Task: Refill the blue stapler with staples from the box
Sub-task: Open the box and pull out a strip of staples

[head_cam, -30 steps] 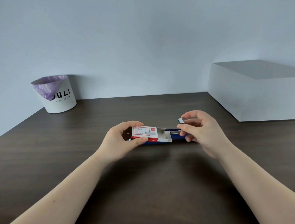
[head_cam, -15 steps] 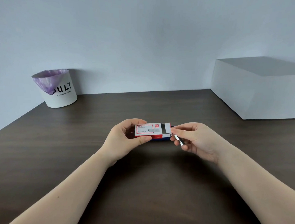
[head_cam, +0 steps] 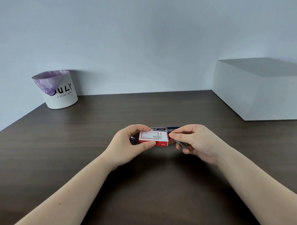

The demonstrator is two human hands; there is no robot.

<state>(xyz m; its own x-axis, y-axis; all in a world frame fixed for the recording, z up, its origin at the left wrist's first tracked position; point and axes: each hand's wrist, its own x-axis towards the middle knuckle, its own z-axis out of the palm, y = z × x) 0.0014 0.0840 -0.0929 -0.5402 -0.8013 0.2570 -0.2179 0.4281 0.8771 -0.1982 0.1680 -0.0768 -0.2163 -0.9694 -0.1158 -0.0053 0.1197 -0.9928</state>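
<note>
The small red-and-white cardboard staple box [head_cam: 153,138] sits pinched in the left hand [head_cam: 129,145], thumb along its near edge and fingers over the far side. It looks light and easily crushed, so a gentle hold by the long edges suits it. The right hand [head_cam: 196,142] is closed on a thin silvery strip of staples [head_cam: 181,144] while its thumb and forefinger touch the box's right end. The strip is probably stiff but brittle, likely to snap if bent; holding it by its sides seems best. The blue stapler [head_cam: 166,129] lies on the dark wooden table [head_cam: 92,135] just behind the box, mostly hidden by box and hands. A white paper-lined bin [head_cam: 60,91] and a white block [head_cam: 264,93] stand well apart, obstructing nothing.
</note>
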